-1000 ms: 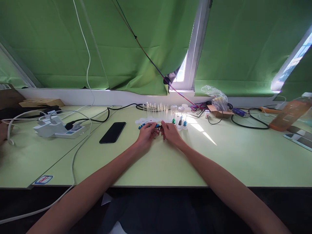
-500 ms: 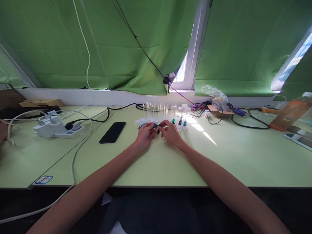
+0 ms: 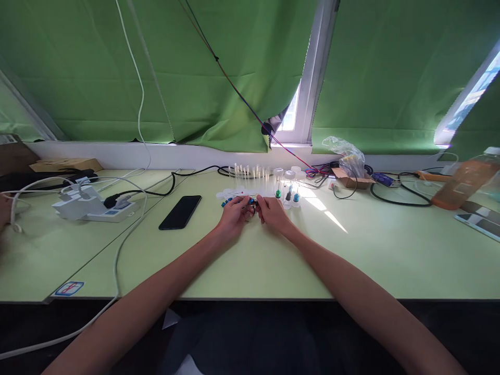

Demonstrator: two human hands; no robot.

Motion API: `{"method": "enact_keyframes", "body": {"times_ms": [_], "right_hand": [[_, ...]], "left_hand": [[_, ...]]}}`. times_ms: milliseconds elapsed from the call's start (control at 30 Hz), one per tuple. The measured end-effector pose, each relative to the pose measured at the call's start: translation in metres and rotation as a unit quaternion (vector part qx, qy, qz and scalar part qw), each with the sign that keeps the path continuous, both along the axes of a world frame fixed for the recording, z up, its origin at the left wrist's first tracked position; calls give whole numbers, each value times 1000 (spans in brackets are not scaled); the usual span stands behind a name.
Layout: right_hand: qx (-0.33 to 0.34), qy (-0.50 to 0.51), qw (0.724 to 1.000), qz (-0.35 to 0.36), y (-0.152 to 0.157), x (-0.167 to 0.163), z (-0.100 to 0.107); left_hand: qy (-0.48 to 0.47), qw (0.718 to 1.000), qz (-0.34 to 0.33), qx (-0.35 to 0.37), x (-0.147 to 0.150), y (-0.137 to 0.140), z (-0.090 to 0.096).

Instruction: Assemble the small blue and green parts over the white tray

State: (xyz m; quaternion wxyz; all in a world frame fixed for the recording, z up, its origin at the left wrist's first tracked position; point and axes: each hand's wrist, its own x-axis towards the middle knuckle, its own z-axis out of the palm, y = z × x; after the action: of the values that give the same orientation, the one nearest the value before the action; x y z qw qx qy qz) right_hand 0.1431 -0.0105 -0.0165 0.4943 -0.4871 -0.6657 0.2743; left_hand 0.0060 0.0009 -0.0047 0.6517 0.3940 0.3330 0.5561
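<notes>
My left hand [image 3: 233, 216] is closed, its fingertips pinching a small blue-and-black piece [image 3: 253, 201] whose kind I cannot make out. My right hand [image 3: 274, 214] meets it from the other side, thumb and fingers pressed on the dark end of the same piece. Small blue parts [image 3: 225, 201] lie just beyond the left fingers. Behind both hands stands a row of clear tubes [image 3: 252, 177]. To the right of the tubes are clear containers, with a green-based needle-like part [image 3: 278, 194], a black one [image 3: 288, 196] and a blue one [image 3: 296, 197].
A black phone [image 3: 180, 212] lies left of the hands. Farther left sits a white power strip [image 3: 97, 205] with cables. An open cardboard box [image 3: 351, 179], a bottle of orange liquid [image 3: 466, 179] and looped cables are on the right. Another person's hand shows at the left edge.
My right hand's fingers have closed in on the piece and now cover more of its dark end. The left hand has barely moved.
</notes>
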Motion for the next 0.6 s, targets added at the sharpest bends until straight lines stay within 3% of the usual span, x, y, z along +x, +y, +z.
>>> {"method": "enact_keyframes", "body": {"times_ms": [267, 600], "right_hand": [[36, -2, 999, -39, -1, 1, 1], [55, -1, 999, 1, 1, 1, -3]], "left_hand": [[5, 999, 39, -6, 1, -2, 3], [-1, 999, 48, -7, 0, 0, 2]]}}
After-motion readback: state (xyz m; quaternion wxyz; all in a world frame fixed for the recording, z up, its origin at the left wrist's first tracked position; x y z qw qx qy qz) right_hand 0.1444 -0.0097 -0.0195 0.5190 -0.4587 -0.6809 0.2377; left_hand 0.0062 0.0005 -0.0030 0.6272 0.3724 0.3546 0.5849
